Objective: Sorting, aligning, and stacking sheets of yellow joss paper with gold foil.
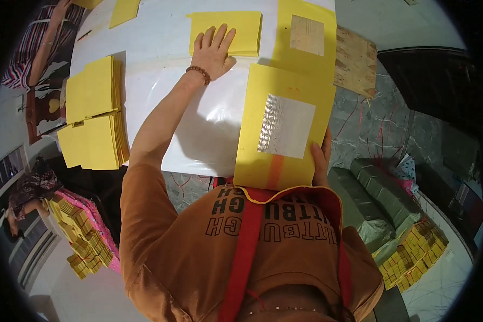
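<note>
My left hand (213,53) lies flat on a folded piece of yellow paper (247,35) at the far side of the table, fingers spread. Close to my body is a large yellow paper sheet (249,134) with a silver foil patch (287,126) and an orange stripe below it. My right hand (321,161) grips this sheet's right edge; part of the hand is hidden beneath and behind it. Beyond it, another yellow sheet (300,61) bears a similar pale patch.
Two stacks of folded yellow paper (91,88) sit at the white table's (150,75) left edge. Another person's arm (43,48) shows at the far left. To the right are a plywood board (355,61), green wrapped packages (359,198) and bundled yellow paper (416,255).
</note>
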`<state>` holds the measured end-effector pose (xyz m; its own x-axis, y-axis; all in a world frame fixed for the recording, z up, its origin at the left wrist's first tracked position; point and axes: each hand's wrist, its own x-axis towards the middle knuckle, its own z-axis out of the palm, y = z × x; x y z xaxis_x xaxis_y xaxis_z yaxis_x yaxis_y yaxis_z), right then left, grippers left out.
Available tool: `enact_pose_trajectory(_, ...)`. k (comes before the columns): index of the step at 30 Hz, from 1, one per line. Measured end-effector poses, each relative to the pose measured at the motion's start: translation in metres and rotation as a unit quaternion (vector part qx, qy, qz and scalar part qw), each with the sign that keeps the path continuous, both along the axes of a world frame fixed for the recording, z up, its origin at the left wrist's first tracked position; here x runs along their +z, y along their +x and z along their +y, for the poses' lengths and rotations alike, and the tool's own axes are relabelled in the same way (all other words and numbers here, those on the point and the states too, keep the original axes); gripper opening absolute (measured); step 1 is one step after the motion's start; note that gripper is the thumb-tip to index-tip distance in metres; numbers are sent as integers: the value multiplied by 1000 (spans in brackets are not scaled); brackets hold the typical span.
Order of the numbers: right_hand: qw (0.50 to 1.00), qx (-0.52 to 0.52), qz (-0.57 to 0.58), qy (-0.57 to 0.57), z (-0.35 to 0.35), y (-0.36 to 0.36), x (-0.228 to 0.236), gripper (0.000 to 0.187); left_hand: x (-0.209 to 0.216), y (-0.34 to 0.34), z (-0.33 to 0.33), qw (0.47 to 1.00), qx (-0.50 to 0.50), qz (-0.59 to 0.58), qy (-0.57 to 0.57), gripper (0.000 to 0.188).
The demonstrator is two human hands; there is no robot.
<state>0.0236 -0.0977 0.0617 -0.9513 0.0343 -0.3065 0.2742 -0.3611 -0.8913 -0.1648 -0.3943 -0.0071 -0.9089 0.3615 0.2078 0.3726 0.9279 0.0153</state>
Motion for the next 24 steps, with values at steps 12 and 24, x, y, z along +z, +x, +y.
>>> enact_pose_trajectory(12,997,45,41,54,6,-4,-1,60,40,-6,-7,996,0,-82,-37,74)
enact_pose_trajectory(24,992,9,108,61,18,3,-16,60,76,131,16,686,121,-353,624,52)
